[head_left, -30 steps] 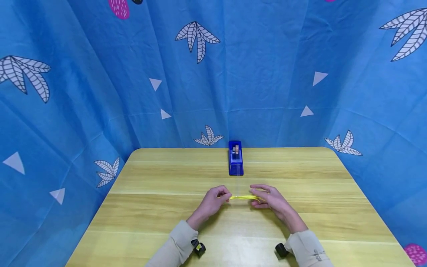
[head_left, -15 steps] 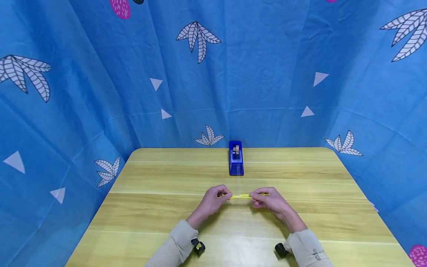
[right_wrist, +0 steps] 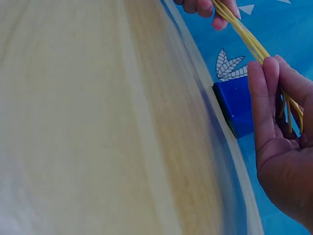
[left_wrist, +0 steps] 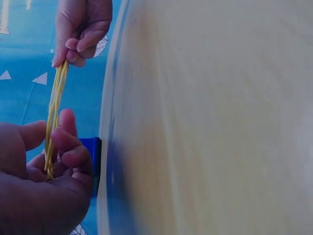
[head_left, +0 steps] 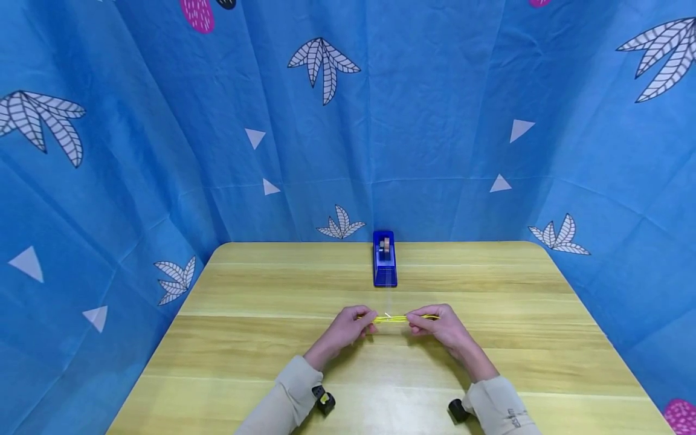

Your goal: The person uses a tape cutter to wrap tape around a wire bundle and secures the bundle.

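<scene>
A thin bundle of yellow strands [head_left: 391, 319], like cord or wire, stretches level between the two hands above the table. My left hand [head_left: 348, 329] pinches its left end between thumb and fingers. At the other end my right hand [head_left: 439, 325] pinches it, and loose strand ends poke out past the fingers in the right wrist view. A clear tape strip [head_left: 388, 297] runs from the blue tape dispenser [head_left: 385, 275] toward the middle of the bundle. Something whitish shows there, probably the tape's end on the strands.
The tape dispenser stands at the far edge of the wooden table [head_left: 261, 338], straight beyond the hands. A blue patterned curtain [head_left: 435, 121] hangs behind the table and along both sides.
My right hand's fingers, spread around the bundle's right end a second ago, have closed to pinch it. My left hand has shifted slightly on the strands. A whitish bit now shows at the bundle's middle.
</scene>
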`<state>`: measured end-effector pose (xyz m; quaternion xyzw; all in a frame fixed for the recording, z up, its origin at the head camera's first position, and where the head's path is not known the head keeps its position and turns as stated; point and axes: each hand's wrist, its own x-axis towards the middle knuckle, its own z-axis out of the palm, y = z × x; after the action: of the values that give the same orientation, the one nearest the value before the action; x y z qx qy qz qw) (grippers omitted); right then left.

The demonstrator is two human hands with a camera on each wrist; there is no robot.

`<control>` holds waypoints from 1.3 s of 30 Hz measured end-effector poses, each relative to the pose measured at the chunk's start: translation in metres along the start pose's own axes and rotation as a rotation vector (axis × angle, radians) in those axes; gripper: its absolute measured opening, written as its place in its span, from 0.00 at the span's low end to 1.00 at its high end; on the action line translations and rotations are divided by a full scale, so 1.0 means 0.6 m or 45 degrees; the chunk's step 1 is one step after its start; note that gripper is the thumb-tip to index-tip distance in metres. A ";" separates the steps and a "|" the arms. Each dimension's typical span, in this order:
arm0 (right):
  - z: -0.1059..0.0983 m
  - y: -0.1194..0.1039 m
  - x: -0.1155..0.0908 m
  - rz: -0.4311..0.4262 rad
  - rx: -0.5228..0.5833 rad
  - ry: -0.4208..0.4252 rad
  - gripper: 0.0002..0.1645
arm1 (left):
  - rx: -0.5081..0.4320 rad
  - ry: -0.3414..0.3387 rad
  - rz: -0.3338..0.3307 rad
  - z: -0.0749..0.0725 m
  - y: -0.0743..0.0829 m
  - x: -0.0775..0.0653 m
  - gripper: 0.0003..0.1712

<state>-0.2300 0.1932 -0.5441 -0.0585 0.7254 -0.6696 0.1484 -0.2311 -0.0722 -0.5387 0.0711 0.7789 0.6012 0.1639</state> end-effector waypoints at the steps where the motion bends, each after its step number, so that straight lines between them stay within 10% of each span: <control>1: 0.000 0.000 -0.001 -0.004 -0.005 0.003 0.20 | -0.002 0.000 -0.001 0.001 -0.001 0.001 0.16; 19: -0.010 -0.001 -0.009 0.030 0.095 -0.020 0.36 | 0.055 0.066 0.205 0.012 0.000 0.004 0.11; 39: 0.003 -0.018 0.000 0.147 -0.054 -0.069 0.25 | 0.213 0.077 0.294 0.012 0.007 0.002 0.11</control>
<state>-0.2306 0.1904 -0.5338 -0.0380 0.7373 -0.6425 0.2051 -0.2302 -0.0643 -0.5362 0.1554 0.8176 0.5507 0.0636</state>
